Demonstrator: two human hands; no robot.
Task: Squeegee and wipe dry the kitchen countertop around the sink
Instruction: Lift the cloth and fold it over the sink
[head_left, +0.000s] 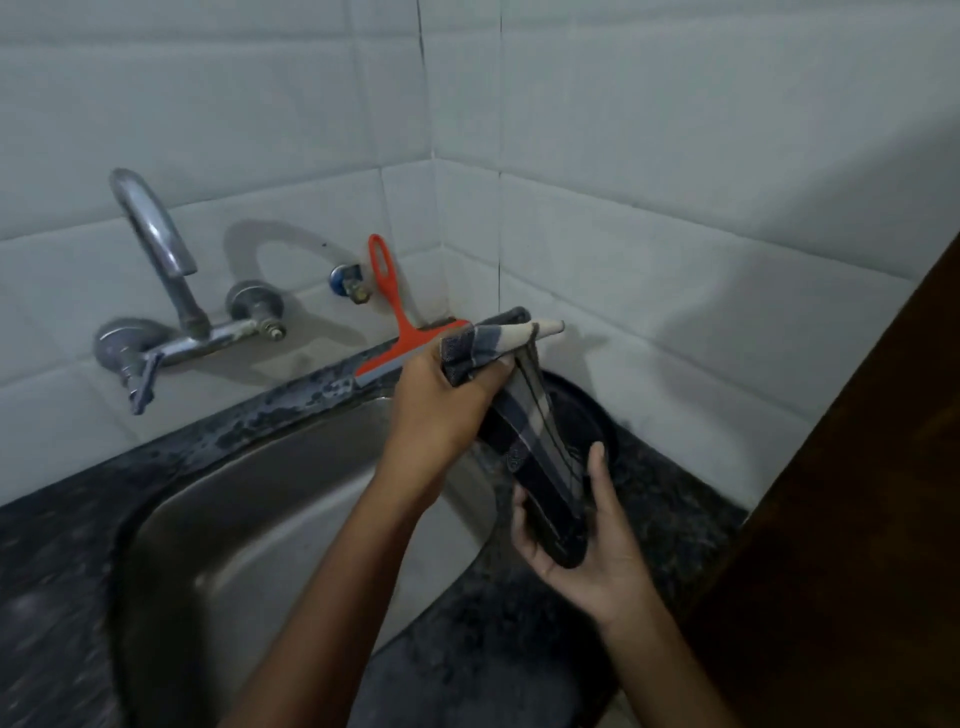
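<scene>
Above a dark speckled countertop in a white-tiled corner, the left hand grips a checked cloth's top, the right hand cupping its lower end.

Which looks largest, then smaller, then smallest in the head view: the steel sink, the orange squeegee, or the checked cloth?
1. Steel sink, clearly the largest.
2 and 3. Orange squeegee and checked cloth look alike in extent. The cloth is bunched, held in both hands, nearer the camera and partly covers the squeegee blade, so ranking them is unsure.
</scene>
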